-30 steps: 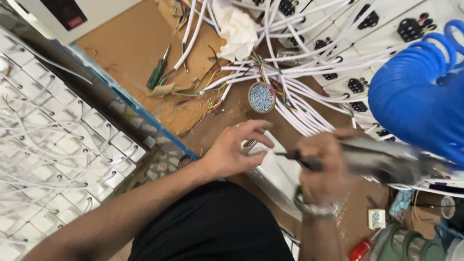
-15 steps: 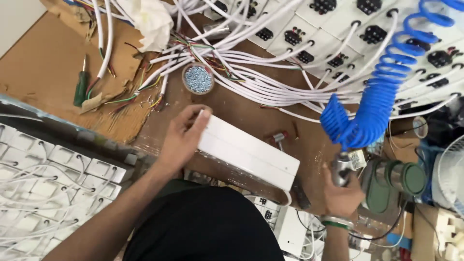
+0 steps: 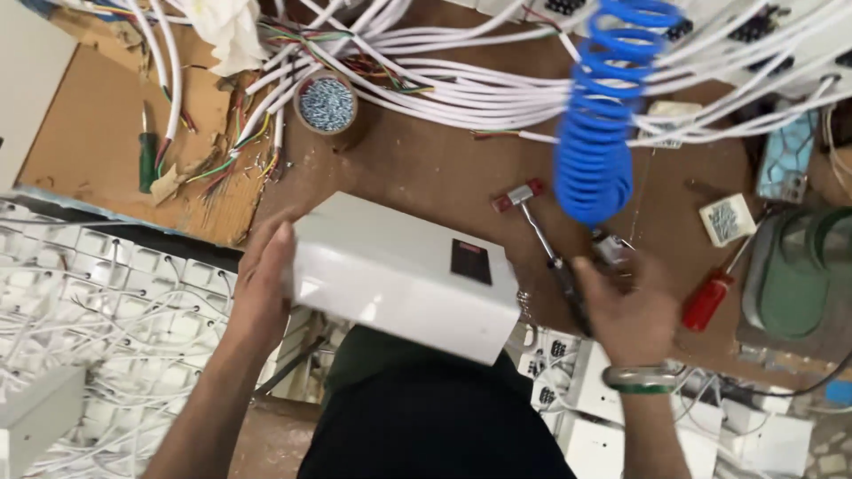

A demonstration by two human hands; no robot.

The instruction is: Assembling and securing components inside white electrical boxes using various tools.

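Note:
My left hand (image 3: 260,288) grips the left end of a white rectangular box (image 3: 399,275) with a small dark window on its top face. The box is held tilted over the brown workbench (image 3: 426,168), above my lap. My right hand (image 3: 632,315), with a bangle on the wrist, is blurred at the bench edge to the right of the box. Its fingers reach the dark handle of a small red-headed hammer (image 3: 537,222) and sit just below the metal tip of a blue coiled air hose (image 3: 595,133). Whether it grasps anything is unclear.
A round tub of screws (image 3: 327,102) sits among white cables (image 3: 461,84) at the back. A red-handled screwdriver (image 3: 708,300), a small box of screws (image 3: 726,220) and a phone (image 3: 785,155) lie right. A green-handled screwdriver (image 3: 146,161) lies left. White socket panels (image 3: 106,302) fill the lower left.
The white box has come off the bench and closer, still in my left hand. My right hand has moved up from the lower right to the hammer and hose tip.

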